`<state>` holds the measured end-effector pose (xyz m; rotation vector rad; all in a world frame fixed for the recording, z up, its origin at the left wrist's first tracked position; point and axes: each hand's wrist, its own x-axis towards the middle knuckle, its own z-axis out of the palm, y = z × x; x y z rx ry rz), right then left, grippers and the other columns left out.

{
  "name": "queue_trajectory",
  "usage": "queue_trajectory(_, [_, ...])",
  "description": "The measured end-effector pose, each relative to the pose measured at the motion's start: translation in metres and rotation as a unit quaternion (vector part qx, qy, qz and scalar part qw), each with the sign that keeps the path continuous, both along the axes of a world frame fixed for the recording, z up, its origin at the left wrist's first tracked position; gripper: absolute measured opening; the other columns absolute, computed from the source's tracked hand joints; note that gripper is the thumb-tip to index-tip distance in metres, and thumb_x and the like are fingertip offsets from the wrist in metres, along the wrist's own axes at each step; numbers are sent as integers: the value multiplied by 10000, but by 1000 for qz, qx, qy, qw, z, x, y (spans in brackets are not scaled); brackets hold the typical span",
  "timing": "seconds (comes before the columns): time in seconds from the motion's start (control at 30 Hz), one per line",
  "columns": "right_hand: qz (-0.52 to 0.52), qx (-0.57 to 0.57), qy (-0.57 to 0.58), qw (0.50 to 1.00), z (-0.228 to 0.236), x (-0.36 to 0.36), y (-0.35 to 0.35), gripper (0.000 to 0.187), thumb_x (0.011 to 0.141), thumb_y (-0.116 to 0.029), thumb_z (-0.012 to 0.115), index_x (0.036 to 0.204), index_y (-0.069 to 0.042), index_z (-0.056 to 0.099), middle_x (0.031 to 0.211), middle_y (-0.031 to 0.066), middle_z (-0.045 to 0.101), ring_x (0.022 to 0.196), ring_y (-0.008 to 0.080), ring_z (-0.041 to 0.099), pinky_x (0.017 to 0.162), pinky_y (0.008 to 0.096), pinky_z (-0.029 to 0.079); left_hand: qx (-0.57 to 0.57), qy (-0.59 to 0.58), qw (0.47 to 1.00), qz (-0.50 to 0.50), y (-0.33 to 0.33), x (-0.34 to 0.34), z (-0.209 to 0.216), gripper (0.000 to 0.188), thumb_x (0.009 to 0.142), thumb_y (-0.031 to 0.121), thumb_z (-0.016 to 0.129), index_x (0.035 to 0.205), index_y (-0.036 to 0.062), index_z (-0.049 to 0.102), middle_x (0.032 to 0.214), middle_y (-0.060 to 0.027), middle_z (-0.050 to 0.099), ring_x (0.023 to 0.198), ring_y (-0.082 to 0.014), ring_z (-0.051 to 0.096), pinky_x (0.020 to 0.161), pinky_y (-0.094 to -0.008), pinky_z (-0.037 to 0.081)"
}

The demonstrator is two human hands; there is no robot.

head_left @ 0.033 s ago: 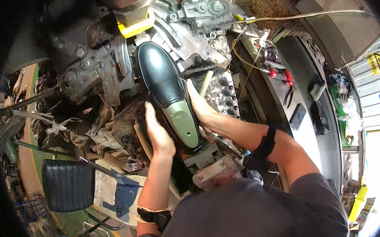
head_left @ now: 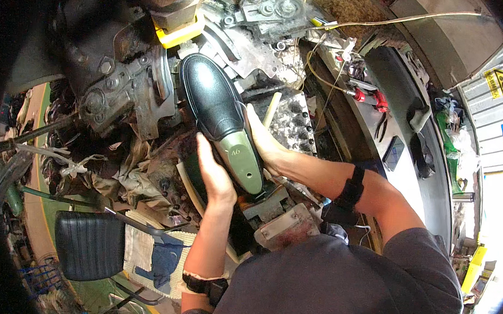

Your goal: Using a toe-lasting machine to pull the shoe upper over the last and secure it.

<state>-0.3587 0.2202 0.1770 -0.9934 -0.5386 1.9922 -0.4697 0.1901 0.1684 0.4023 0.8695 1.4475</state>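
Observation:
A black leather shoe upper (head_left: 209,93) is stretched over a green shoe last (head_left: 242,159), its rounded toe pointing away from me under the machine. The bare heel part of the last faces me and has a small hole in it. My left hand (head_left: 215,175) lies along the left side, fingers straight and touching the shoe near its heel. Along the opposite side rests my right hand (head_left: 265,143), its fingers reaching up the upper's edge. Between them the two hands clasp the shoe. The undersides of both palms are hidden.
Metal machine arms (head_left: 107,91) stand left of the toe, with a yellow-edged block (head_left: 181,32) above it. A metal bracket (head_left: 287,226) is near my chest. Red-handled pliers (head_left: 381,105) and a phone (head_left: 393,154) lie on the right-hand bench. A black chair (head_left: 89,246) stands lower left.
My left hand has shifted slightly right and up, closing onto the side of the shoe. The right hand and the shoe have barely moved.

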Motion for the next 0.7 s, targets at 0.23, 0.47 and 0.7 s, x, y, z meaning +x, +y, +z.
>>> queue_trajectory(0.23, [-57,53,27,997,-49,1,5,662,1076,-550,211,1333,-72,590,1166,88,700,985,177,668,928,322,526,3,4,1000,15,18,6,-18,586,1069,496,357,1346,14,541,1298,-106,607,1137,-219,602,996,-355,469])
queue_trajectory(0.47, [-92,61,67,992,-62,4,9,627,1070,-543,312,1267,-49,644,1110,89,716,937,166,672,904,311,525,18,-21,1000,0,13,3,-32,568,1069,494,348,1342,39,553,1299,-92,615,1141,-220,609,997,-367,476])
queue_trajectory(0.7, [-48,20,-91,995,-47,19,-1,641,1057,-558,335,1269,-36,641,1127,105,707,943,195,649,881,316,512,61,524,841,-123,0,-46,-168,359,1008,270,506,1230,13,623,1154,-153,684,1022,-283,671,883,-381,529])
